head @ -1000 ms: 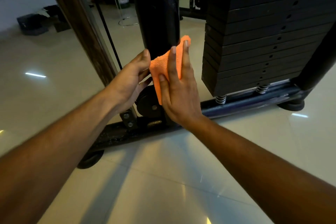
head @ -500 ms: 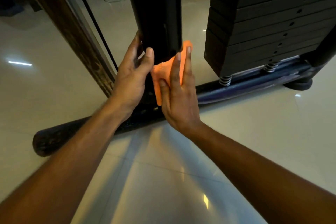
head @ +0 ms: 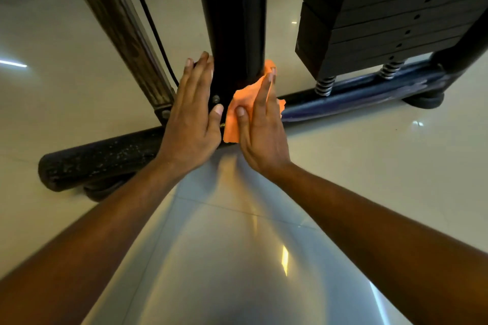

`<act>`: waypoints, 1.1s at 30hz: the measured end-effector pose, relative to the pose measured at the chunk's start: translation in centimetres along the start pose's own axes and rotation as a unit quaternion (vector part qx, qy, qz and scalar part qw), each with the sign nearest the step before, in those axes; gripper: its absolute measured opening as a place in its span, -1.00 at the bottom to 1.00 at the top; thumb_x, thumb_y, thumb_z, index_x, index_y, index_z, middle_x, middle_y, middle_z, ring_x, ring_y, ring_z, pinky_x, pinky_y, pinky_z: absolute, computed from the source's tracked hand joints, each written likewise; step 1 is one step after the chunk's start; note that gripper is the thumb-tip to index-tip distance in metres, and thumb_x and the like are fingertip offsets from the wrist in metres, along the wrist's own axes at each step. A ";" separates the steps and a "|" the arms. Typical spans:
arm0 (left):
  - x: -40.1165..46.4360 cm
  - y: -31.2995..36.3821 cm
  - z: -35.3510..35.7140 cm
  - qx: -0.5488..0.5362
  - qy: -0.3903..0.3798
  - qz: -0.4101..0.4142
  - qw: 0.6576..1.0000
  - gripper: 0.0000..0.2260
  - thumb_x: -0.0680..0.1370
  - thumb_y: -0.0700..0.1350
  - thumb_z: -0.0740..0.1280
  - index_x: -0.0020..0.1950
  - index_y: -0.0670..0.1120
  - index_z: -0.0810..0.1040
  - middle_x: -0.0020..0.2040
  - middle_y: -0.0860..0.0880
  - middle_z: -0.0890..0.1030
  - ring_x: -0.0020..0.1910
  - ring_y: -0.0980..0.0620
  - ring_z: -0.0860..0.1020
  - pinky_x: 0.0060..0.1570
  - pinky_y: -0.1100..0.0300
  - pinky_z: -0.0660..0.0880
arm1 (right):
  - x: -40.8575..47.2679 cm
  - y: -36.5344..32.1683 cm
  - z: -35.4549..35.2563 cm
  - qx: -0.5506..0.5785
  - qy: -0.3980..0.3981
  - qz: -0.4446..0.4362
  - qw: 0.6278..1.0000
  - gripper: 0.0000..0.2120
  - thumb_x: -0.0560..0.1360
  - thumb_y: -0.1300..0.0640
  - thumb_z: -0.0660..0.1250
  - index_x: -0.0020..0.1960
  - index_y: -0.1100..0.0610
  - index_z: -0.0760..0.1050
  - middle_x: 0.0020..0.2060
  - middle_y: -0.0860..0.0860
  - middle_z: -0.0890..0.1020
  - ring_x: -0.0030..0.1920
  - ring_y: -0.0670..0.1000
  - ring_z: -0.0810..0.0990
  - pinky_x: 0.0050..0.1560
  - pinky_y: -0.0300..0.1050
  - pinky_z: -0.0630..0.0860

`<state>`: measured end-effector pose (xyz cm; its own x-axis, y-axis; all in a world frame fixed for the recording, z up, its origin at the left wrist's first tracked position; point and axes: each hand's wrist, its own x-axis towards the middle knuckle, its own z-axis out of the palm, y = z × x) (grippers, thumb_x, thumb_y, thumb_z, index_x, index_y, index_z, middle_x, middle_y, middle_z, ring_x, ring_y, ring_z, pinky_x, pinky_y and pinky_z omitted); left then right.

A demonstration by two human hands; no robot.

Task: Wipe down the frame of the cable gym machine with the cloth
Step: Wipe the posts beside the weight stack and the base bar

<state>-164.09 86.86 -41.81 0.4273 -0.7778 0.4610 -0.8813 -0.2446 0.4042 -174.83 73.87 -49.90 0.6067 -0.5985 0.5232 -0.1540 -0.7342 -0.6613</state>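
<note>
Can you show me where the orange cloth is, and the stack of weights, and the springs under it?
orange cloth (head: 237, 111): head view, on its middle fold.
stack of weights (head: 383, 21): head view, on the plates' front face.
springs (head: 325, 86): head view, on the left spring's coils.

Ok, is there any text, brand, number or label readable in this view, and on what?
None can be read.
Weight plates: only pin holes show, no numbers.
Black upright: no label or brand visible.
Cloth: plain orange, no tag showing.
Base bar: white specks only, no lettering.
</note>
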 end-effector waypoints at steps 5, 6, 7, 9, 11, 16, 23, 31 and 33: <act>-2.1 -0.8 1.0 0.171 0.016 0.044 0.984 -0.25 0.72 -0.13 0.31 0.76 -0.17 -0.08 0.77 -0.20 -0.11 0.75 -0.17 -0.14 0.70 -0.22 -0.02 | -2.3 4.0 -0.3 -0.148 -0.065 -0.067 0.985 -0.21 0.81 -0.07 0.18 0.72 0.13 -0.31 0.73 0.29 -0.19 0.75 0.28 -0.14 0.68 0.43 0.07; -2.5 -1.1 1.2 0.204 0.014 0.048 0.978 -0.24 0.72 -0.11 0.30 0.76 -0.18 -0.10 0.76 -0.22 -0.14 0.75 -0.18 -0.15 0.70 -0.21 -0.04 | -2.8 5.2 -0.5 -0.193 -0.080 -0.095 0.973 -0.21 0.81 -0.05 0.17 0.72 0.13 -0.34 0.73 0.33 -0.17 0.75 0.30 -0.16 0.67 0.44 0.04; -2.8 -1.3 1.4 0.234 0.011 0.050 0.971 -0.24 0.72 -0.09 0.29 0.76 -0.18 -0.12 0.76 -0.23 -0.16 0.75 -0.20 -0.16 0.70 -0.21 -0.06 | -3.2 6.1 -0.8 -0.227 -0.093 -0.116 0.962 -0.20 0.82 -0.04 0.16 0.71 0.13 -0.38 0.72 0.35 -0.15 0.74 0.33 -0.17 0.67 0.45 0.02; -3.2 -1.6 1.9 0.277 0.006 0.049 0.960 -0.23 0.72 -0.07 0.27 0.76 -0.18 -0.15 0.75 -0.24 -0.18 0.74 -0.21 -0.18 0.70 -0.22 -0.08 | -3.5 6.5 -0.9 -0.238 -0.098 -0.115 0.959 -0.21 0.82 -0.06 0.14 0.71 0.15 -0.37 0.73 0.32 -0.14 0.74 0.32 -0.17 0.68 0.44 -0.02; -3.7 -1.8 2.5 0.294 0.002 0.047 0.955 -0.22 0.72 -0.06 0.28 0.76 -0.18 -0.16 0.75 -0.25 -0.18 0.74 -0.22 -0.18 0.70 -0.23 -0.10 | -3.3 4.9 0.2 -0.185 -0.069 -0.053 0.979 -0.22 0.81 -0.11 0.10 0.73 0.17 -0.33 0.75 0.25 -0.14 0.75 0.27 -0.18 0.71 0.39 -0.11; -4.4 -2.3 4.1 0.304 0.000 0.045 0.952 -0.21 0.72 -0.06 0.25 0.74 -0.23 -0.20 0.75 -0.23 -0.21 0.74 -0.20 -0.19 0.70 -0.22 -0.12 | -3.1 2.9 2.1 -0.149 -0.011 0.029 0.988 -0.20 0.80 -0.15 0.11 0.74 0.26 -0.25 0.75 0.24 -0.09 0.75 0.28 -0.16 0.71 0.37 -0.15; -4.5 -2.5 4.6 0.305 0.006 0.044 0.951 -0.20 0.72 -0.07 0.26 0.74 -0.23 -0.23 0.75 -0.22 -0.22 0.74 -0.20 -0.20 0.70 -0.22 -0.11 | -3.2 8.0 -1.3 -0.295 -0.078 -0.123 0.944 -0.22 0.81 -0.10 0.16 0.74 0.15 -0.27 0.74 0.29 -0.06 0.74 0.35 -0.11 0.69 0.43 -0.06; -4.2 -1.9 5.2 0.295 0.012 0.030 0.955 -0.20 0.71 -0.07 0.26 0.73 -0.26 -0.21 0.74 -0.28 -0.16 0.74 -0.25 -0.16 0.70 -0.22 -0.15 | -2.7 6.4 -0.3 -0.257 -0.066 -0.025 0.964 -0.22 0.79 -0.18 0.11 0.76 0.23 -0.16 0.75 0.25 -0.09 0.75 0.32 -0.14 0.71 0.39 -0.15; -4.2 -2.0 5.1 0.296 0.012 0.032 0.954 -0.20 0.71 -0.07 0.26 0.73 -0.26 -0.22 0.74 -0.28 -0.16 0.74 -0.25 -0.16 0.70 -0.22 -0.15 | -2.5 7.4 -1.5 -0.272 -0.089 -0.066 0.956 -0.24 0.80 -0.19 0.10 0.77 0.18 -0.16 0.76 0.23 -0.08 0.75 0.29 -0.14 0.72 0.36 -0.14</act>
<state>-165.16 87.61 -48.61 0.3667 -0.7900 0.4914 -0.8620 -0.4872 -0.1398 -178.69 69.51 -55.28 0.7639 -0.4611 0.4514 -0.4203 -0.8864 -0.1942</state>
